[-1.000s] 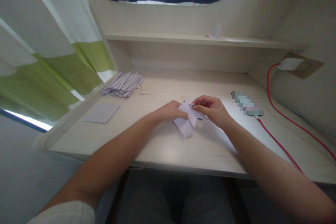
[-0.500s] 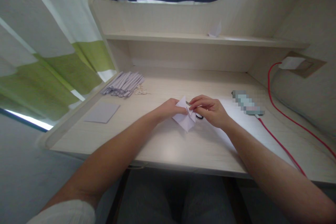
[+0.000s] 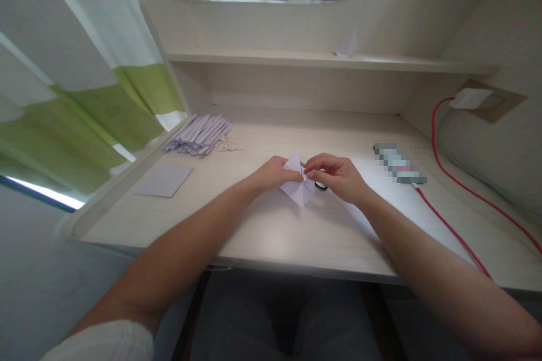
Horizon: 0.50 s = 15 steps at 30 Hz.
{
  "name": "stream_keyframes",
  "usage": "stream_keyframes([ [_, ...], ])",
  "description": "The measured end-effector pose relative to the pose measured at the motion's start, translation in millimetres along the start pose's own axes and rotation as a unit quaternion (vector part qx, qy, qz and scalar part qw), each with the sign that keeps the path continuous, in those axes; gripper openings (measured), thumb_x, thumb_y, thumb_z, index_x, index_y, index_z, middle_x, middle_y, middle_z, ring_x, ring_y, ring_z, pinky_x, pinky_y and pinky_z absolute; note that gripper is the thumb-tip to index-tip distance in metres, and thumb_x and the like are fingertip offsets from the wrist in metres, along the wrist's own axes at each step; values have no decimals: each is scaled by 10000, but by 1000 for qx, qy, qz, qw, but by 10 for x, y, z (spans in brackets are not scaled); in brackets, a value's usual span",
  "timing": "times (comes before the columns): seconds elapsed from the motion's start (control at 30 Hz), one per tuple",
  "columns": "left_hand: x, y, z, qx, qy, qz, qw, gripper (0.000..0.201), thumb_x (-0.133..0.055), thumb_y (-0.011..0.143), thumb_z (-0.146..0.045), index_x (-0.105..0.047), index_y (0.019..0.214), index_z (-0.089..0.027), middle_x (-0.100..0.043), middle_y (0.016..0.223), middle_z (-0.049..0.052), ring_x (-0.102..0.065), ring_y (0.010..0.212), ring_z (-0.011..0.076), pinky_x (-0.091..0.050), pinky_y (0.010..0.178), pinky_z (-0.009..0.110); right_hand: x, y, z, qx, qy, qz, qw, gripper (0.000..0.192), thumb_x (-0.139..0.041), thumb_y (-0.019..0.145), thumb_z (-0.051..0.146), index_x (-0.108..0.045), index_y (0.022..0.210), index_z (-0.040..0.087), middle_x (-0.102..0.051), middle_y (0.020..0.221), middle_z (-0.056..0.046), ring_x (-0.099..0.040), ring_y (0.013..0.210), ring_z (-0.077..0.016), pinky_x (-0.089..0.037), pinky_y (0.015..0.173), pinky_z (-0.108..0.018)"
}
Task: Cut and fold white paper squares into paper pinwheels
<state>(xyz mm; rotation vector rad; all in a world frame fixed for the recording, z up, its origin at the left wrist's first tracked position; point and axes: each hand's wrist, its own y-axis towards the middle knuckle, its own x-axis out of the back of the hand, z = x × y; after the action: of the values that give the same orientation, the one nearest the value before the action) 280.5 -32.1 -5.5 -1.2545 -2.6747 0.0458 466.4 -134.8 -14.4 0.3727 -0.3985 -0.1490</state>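
A partly folded sheet of white paper is held between both hands just above the desk. My left hand grips its left side, thumb on top. With thumb and fingertips, my right hand pinches a narrow fold near the paper's middle right. Behind the paper and partly under my right hand lies a dark-handled object, probably scissors; most of it is hidden.
A bundle of rolled paper strips lies at the back left, with thin pale strings beside it. Nearer is a flat paper stack. A phone with a red cable lies right. A folded paper piece stands on the shelf.
The paper's right and lower flaps have drawn in slightly between my hands. Both hands keep their grip in nearly the same place. The view has shifted a little.
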Motion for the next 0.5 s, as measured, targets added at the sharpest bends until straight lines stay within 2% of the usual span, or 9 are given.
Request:
stream_keyframes([
  [0.13, 1, 10, 16, -3, -11, 7, 1000, 197, -759, 618, -226, -753, 776, -108, -678, 659, 5, -591, 585, 122, -383, 567, 222, -12, -18, 3, -3, -2, -4, 1000, 100, -827, 801, 283, -822, 881, 224, -749, 1024, -71, -678, 870, -201, -520, 686, -311],
  [0.37, 1, 3, 19, -11, -22, 13, 1000, 232, -756, 615, -247, -761, 794, -100, -684, 676, 19, -600, 605, 138, -391, 582, 235, -34, -25, 4, 27, -16, -31, 999, 93, -820, 814, 302, -816, 873, 230, -749, 1028, -77, -683, 892, -208, -526, 680, -312],
  [0.5, 0, 7, 27, -16, -28, 4, 999, 191, -756, 627, -234, -746, 766, -103, -686, 680, 20, -601, 611, 139, -395, 594, 236, -61, -10, 2, 5, 19, -50, 999, 158, -855, 781, 349, -818, 879, 230, -759, 990, -78, -675, 863, -217, -522, 687, -337],
])
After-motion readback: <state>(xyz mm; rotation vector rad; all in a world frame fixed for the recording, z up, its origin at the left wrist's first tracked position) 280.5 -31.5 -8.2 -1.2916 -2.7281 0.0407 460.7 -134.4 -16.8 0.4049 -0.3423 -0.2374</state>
